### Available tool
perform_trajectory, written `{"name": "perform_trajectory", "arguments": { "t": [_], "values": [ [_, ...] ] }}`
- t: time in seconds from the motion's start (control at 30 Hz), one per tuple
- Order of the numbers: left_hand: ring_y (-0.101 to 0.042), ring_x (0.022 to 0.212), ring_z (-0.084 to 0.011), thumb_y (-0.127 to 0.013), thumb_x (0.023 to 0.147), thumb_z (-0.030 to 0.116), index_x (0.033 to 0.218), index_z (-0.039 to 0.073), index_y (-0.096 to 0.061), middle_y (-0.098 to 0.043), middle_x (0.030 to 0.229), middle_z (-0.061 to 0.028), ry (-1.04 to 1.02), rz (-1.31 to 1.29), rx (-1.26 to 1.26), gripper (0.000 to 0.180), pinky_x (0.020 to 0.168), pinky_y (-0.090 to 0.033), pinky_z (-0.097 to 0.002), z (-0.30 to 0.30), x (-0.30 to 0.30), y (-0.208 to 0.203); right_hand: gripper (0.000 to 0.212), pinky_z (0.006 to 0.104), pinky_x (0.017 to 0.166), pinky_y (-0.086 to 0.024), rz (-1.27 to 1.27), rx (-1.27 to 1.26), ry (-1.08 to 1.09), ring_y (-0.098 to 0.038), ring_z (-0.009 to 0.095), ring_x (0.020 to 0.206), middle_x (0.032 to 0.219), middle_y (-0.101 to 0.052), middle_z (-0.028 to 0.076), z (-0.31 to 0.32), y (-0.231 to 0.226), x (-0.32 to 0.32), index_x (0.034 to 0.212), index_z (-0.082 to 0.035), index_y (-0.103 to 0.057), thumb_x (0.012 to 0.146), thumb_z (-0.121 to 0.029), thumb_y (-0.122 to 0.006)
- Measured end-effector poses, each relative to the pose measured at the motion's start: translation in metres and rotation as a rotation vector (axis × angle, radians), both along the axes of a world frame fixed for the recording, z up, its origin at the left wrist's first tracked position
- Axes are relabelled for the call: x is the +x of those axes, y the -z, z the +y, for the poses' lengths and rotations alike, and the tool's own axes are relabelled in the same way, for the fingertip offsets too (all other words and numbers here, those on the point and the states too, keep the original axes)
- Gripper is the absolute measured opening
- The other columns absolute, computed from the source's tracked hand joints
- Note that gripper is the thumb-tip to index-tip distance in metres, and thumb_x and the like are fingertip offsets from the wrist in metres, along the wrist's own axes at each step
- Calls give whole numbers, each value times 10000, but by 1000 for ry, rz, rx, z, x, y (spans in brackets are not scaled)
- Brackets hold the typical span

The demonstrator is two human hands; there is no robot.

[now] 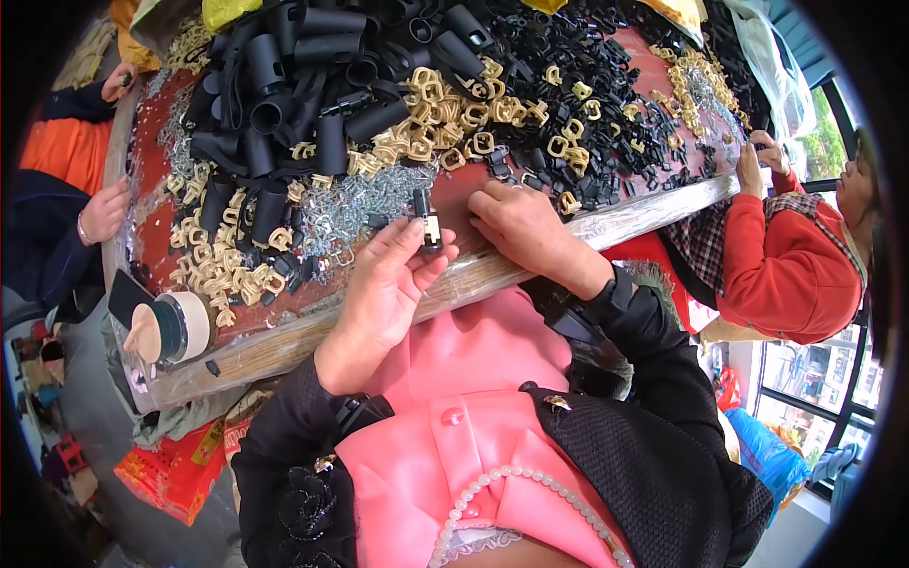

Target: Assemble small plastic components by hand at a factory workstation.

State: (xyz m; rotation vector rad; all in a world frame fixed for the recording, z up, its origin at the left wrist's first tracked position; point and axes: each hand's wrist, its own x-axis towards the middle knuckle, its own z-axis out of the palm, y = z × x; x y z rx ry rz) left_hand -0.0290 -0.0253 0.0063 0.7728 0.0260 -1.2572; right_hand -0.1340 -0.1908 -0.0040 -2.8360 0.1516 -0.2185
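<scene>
Above the table's near edge, my left hand (379,284) pinches a small black plastic part with a pale piece on it (431,227) between thumb and fingers. To its right, my right hand (535,227) rests low over the red tabletop (456,194), fingers bent and drawn together; whatever they grip, if anything, is hidden. Beyond my hands lie a heap of tan square-ring pieces (417,123) and a spread of small silver metal bits (355,213). Small black plastic pieces (606,123) are strewn just past my right hand.
Large black tubes (270,109) pile up at the back left. A wooden rail (237,364) borders the table. A round container (185,327) stands at the left corner. One person's hand (104,210) rests at the left edge; a person in red (795,256) works at the right.
</scene>
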Motion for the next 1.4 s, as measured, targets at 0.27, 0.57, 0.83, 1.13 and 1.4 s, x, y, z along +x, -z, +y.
{"name": "perform_trajectory", "arguments": {
  "t": [0.27, 0.57, 0.83, 1.13, 1.4],
  "values": [
    [-584, 796, -167, -503, 833, 135, 1015, 14, -512, -578, 920, -125, -7, -63, 12, 218, 691, -494, -209, 1, -1, 5, 146, 282, 523, -412, -48, 628, 78, -499, 171, 550, 619, -508, 44, 0, 0, 2, 912, -22, -526, 809, -117, -484],
    [-585, 787, -165, -529, 819, 127, 988, 24, -518, -580, 903, -103, 22, -10, 38, 199, 675, -492, -213, 1, -1, 5, 159, 216, 516, -372, -18, 1847, 291, -447, 95, 555, 643, -481, -15, -5, -3, 3, 950, -21, -520, 817, -79, -454],
    [-584, 781, -160, -530, 818, 132, 1014, 27, -515, -581, 906, -97, 29, -20, 46, 223, 674, -491, -210, 1, -2, 3, 151, 197, 546, -370, 4, 2209, 392, -423, 83, 578, 678, -478, -7, -7, -9, 3, 925, -15, -519, 832, -92, -429],
    [-587, 767, -157, -543, 810, 126, 957, 20, -530, -582, 881, -85, 15, -22, 55, 182, 656, -490, -207, -2, -4, 0, 142, 204, 550, -381, -46, 2001, 285, -458, 89, 600, 690, -482, -13, 4, -5, -3, 927, -2, -521, 840, -83, -445],
    [-587, 766, -156, -539, 814, 133, 967, 18, -532, -584, 889, -89, -79, -56, 44, 191, 655, -489, -208, 10, 3, 1, 116, 257, 576, -416, -40, 644, 3, -524, 141, 680, 730, -506, 49, 5, -15, -1, 863, -1, -539, 763, -58, -556]
  ]
}}
